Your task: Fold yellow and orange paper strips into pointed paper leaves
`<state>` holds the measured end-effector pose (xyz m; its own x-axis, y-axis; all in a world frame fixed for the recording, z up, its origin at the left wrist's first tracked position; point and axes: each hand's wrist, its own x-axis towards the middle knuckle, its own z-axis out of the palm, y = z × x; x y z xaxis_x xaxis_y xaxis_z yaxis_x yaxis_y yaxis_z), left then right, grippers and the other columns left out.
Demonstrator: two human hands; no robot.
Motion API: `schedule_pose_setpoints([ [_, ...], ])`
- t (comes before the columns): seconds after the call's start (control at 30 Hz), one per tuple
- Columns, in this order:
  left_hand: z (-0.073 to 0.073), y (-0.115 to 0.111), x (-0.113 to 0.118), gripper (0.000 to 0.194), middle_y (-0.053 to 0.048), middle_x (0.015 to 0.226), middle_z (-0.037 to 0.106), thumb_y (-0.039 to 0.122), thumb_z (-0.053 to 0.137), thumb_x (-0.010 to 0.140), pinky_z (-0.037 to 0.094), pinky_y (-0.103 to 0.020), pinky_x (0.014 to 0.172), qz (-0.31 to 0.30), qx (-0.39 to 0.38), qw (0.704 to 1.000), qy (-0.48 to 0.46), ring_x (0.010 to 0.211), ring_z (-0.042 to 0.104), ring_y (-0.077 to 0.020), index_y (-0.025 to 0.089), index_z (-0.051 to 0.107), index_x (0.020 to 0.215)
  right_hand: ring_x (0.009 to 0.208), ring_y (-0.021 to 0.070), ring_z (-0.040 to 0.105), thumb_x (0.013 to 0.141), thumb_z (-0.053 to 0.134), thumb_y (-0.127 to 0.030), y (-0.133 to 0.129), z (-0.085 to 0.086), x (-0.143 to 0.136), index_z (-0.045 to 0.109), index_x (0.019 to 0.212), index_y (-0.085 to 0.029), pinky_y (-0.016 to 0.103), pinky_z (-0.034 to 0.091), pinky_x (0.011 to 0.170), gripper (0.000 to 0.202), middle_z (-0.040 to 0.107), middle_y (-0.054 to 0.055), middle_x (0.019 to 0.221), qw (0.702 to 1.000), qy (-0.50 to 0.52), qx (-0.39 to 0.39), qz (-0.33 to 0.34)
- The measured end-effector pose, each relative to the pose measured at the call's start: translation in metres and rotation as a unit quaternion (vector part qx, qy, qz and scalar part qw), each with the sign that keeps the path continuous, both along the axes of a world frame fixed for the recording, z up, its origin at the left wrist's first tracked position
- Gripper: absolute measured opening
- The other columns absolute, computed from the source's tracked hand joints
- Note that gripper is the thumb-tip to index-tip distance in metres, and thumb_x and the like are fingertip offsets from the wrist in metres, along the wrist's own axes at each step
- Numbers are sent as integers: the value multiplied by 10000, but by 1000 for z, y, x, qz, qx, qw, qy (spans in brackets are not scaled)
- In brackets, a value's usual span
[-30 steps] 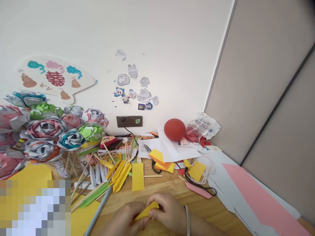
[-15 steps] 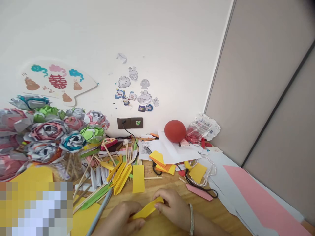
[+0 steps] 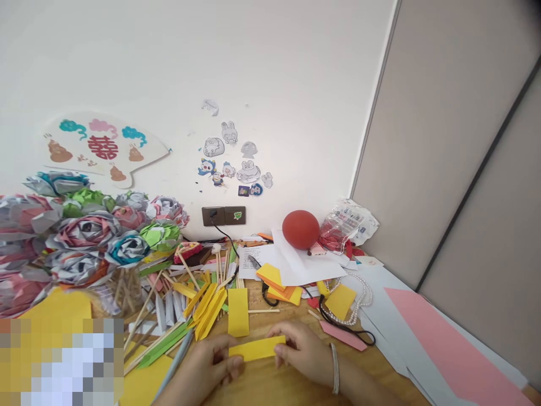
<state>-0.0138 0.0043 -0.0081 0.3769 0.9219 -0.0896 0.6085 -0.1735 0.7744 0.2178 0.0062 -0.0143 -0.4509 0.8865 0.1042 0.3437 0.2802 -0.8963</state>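
A narrow strip of yellow paper [image 3: 257, 348] stretches between my two hands just above the wooden table. My left hand [image 3: 211, 361] pinches its left end between thumb and fingers. At the right end, my right hand [image 3: 298, 351], with a bracelet on the wrist, grips it the same way. Directly beyond the strip lies a flat yellow paper rectangle [image 3: 238, 312]. Left of that rectangle are several folded yellow paper pieces [image 3: 210, 310]. Whether the held strip is folded double I cannot tell.
Paper flowers [image 3: 84, 237] crowd the left side, with wooden sticks [image 3: 146, 307] beside them. A red balloon [image 3: 301, 229] rests on white sheets near the wall. Yellow and orange papers [image 3: 279, 285], a bead string [image 3: 367, 296], a black cord [image 3: 338, 321] and pink paper [image 3: 443, 344] lie rightward.
The yellow strip was slanted and bent between my hands; now it is held flatter and straighter. Both hands have moved slightly, and the view has tilted up a little.
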Motion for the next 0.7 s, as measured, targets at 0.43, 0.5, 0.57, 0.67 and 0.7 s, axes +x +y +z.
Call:
schedule_pose_setpoints([
  [0.43, 10, -11, 5, 243, -30, 867, 676, 240, 358, 957, 418, -269, 763, -74, 626, 761, 150, 817, 586, -167, 198, 596, 982, 481, 107, 545, 736, 552, -202, -7, -13, -20, 579, 1073, -148, 215, 441, 512, 342, 586, -20, 612, 993, 110, -47, 13],
  [0.5, 11, -13, 8, 277, -32, 849, 665, 216, 315, 968, 409, -256, 755, -74, 620, 768, 140, 798, 576, -158, 184, 589, 938, 543, 124, 584, 752, 566, -240, -7, -10, -16, 580, 1095, -149, 224, 456, 540, 355, 615, 4, 673, 992, 116, -34, 26],
  [0.57, 9, -12, 9, 296, -29, 828, 650, 189, 287, 969, 404, -261, 742, -70, 600, 787, 125, 764, 562, -152, 184, 572, 887, 643, 150, 620, 777, 573, -289, -7, -4, -10, 619, 1062, -158, 234, 463, 583, 317, 641, 31, 742, 994, 103, 3, 36],
  [0.67, 7, -12, 10, 323, -20, 808, 637, 135, 263, 958, 400, -283, 727, -92, 581, 799, 120, 727, 541, -150, 193, 537, 797, 661, 154, 609, 811, 550, -312, -6, 4, -3, 707, 825, -165, 241, 452, 612, 216, 666, 43, 720, 994, 41, 87, 48],
  [0.7, 7, -12, 10, 323, -18, 805, 636, 122, 268, 952, 399, -289, 722, -105, 581, 798, 124, 718, 537, -150, 193, 527, 773, 657, 153, 603, 814, 541, -289, -6, 6, -2, 717, 783, -173, 244, 450, 621, 213, 675, 41, 709, 992, 21, 109, 57],
])
